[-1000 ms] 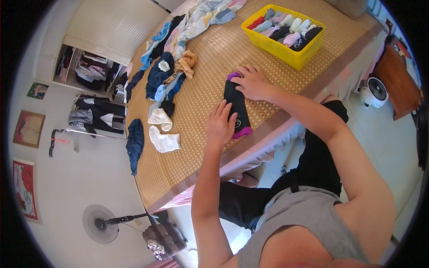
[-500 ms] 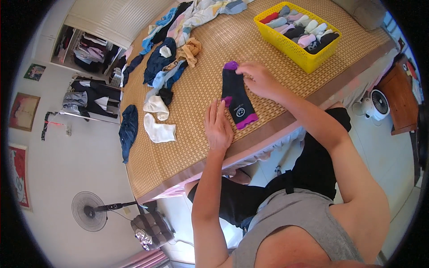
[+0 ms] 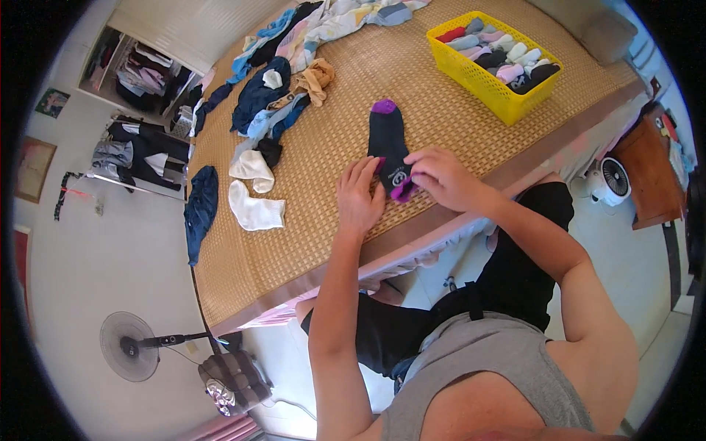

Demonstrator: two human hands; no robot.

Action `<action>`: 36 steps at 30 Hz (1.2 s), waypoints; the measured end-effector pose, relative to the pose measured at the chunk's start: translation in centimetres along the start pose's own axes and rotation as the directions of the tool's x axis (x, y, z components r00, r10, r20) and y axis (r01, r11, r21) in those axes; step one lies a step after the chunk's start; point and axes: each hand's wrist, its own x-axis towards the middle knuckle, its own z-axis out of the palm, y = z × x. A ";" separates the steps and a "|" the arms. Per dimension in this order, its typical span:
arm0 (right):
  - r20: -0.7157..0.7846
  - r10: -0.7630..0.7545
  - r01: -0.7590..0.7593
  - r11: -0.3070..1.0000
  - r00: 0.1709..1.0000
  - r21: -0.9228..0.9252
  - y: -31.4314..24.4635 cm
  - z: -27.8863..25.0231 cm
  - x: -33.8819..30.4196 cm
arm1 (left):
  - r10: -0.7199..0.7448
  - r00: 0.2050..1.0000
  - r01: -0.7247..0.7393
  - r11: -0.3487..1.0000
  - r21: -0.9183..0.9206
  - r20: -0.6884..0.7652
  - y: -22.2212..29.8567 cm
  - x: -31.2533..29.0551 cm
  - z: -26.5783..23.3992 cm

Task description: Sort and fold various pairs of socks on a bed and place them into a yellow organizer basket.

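Note:
A black sock (image 3: 387, 134) with purple toe, heel and cuff lies on the woven mat in front of me, toe pointing away. My right hand (image 3: 447, 180) pinches the purple cuff at its near right side, and the cuff is bunched there. At the sock's left edge, my left hand (image 3: 359, 194) rests by the purple heel patch, thumb apart from the fingers. Two white socks, one nearer (image 3: 256, 209) and one farther (image 3: 252, 172), lie to the left.
A yellow plastic basket (image 3: 471, 77) of rolled socks stands at the far right of the mat-covered bed (image 3: 323, 242). Dark, tan and blue clothes (image 3: 254, 103) are heaped at the left. Beside the bed are a standing fan (image 3: 130, 347) and a small white fan (image 3: 609, 181).
My right hand has moved from the toe end down to the cuff and gripped it, bunching it. My left hand has shifted slightly against the sock's edge. The view has shifted slightly.

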 end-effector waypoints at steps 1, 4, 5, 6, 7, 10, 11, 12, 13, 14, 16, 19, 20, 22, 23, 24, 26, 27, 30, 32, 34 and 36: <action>0.009 0.001 -0.001 1.000 1.000 -0.003 0.2 0.0 0.5 | -0.006 1.000 0.006 1.000 -0.007 -0.004 0.1 0.0 0.1; 0.151 0.510 -0.532 0.815 0.847 0.230 -0.5 -1.3 4.1 | -0.016 0.995 0.015 1.000 -0.018 -0.095 -0.5 -0.2 0.4; 0.160 0.508 -0.533 0.815 0.846 0.228 0.0 -0.8 5.3 | -0.046 0.992 0.041 0.998 -0.041 -0.121 -0.9 -0.4 0.5; 0.091 0.468 -0.475 0.845 0.879 0.244 0.7 -0.7 6.5 | -0.069 0.987 0.059 0.996 -0.072 -0.147 -1.2 -0.3 0.8; 0.022 0.424 -0.415 0.872 0.905 0.258 1.5 -0.4 7.6 | -0.071 0.986 0.060 0.995 -0.077 -0.150 -1.3 -0.3 1.1; 0.005 0.499 -0.487 0.843 0.866 0.230 4.9 1.8 9.6 | -0.161 0.968 0.134 0.980 -0.146 -0.192 -1.4 0.0 1.9; -0.009 0.542 -0.525 0.819 0.841 0.229 6.2 2.2 9.7 | -0.196 0.960 0.161 0.971 -0.179 -0.201 -1.2 0.2 2.2; 0.006 0.520 -0.509 0.833 0.854 0.216 6.2 2.6 10.1 | -0.240 0.947 0.198 0.960 -0.200 -0.213 -1.3 0.1 2.0; 0.016 0.517 -0.507 0.834 0.856 0.218 6.2 2.9 10.3 | -0.248 0.944 0.207 0.958 -0.197 -0.216 -1.4 0.0 2.0; 0.040 0.559 -0.552 0.802 0.828 0.230 6.2 3.0 10.5 | -0.244 0.937 0.200 0.961 -0.190 -0.248 -1.5 0.0 2.0; 0.066 0.604 -0.600 0.765 0.795 0.234 6.5 3.2 10.1 | -0.243 0.930 0.196 0.962 -0.189 -0.276 -1.4 0.0 2.0; -0.004 0.522 -0.513 0.839 0.853 0.181 6.4 4.0 9.3 | -0.272 0.921 0.219 0.954 -0.204 -0.280 -1.3 0.1 2.1; -0.023 0.529 -0.518 0.838 0.848 0.175 6.1 4.2 9.0 | -0.293 0.919 0.243 0.948 -0.208 -0.263 -1.3 0.1 2.0; -0.114 0.486 -0.471 0.872 0.867 0.135 5.8 4.6 8.7 | -0.311 0.918 0.263 0.942 -0.208 -0.248 -1.3 0.0 2.0; -0.117 0.485 -0.469 0.872 0.867 0.137 5.8 4.6 8.8 | -0.319 0.913 0.271 0.940 -0.205 -0.253 -1.2 0.1 2.1; -0.118 0.481 -0.458 0.870 0.868 0.182 5.7 4.5 8.9 | -0.326 0.909 0.280 0.939 -0.201 -0.259 -1.2 0.1 2.1; -0.123 0.476 -0.442 0.867 0.871 0.231 5.5 4.6 9.2 | -0.326 0.907 0.281 0.940 -0.194 -0.267 -1.2 -0.1 2.1; -0.104 0.457 -0.424 0.874 0.883 0.236 5.5 4.6 9.2 | -0.329 0.904 0.284 0.940 -0.192 -0.274 -1.1 -0.1 2.0; -0.079 0.433 -0.410 0.888 0.898 0.211 5.6 4.8 9.5 | -0.331 0.903 0.286 0.939 -0.192 -0.273 -0.8 0.0 2.0; -0.074 0.431 -0.414 0.893 0.899 0.177 5.6 4.8 9.7 | -0.337 0.901 0.290 0.936 -0.197 -0.275 -0.6 0.0 2.0; -0.117 0.378 -0.379 0.925 0.918 0.019 5.3 4.9 9.8 | -0.346 0.897 0.298 0.933 -0.203 -0.275 -0.5 -0.1 2.0; -0.177 0.375 -0.373 0.927 0.910 0.044 4.8 5.0 9.6 | -0.348 0.895 0.308 0.934 -0.180 -0.278 -0.6 0.0 2.1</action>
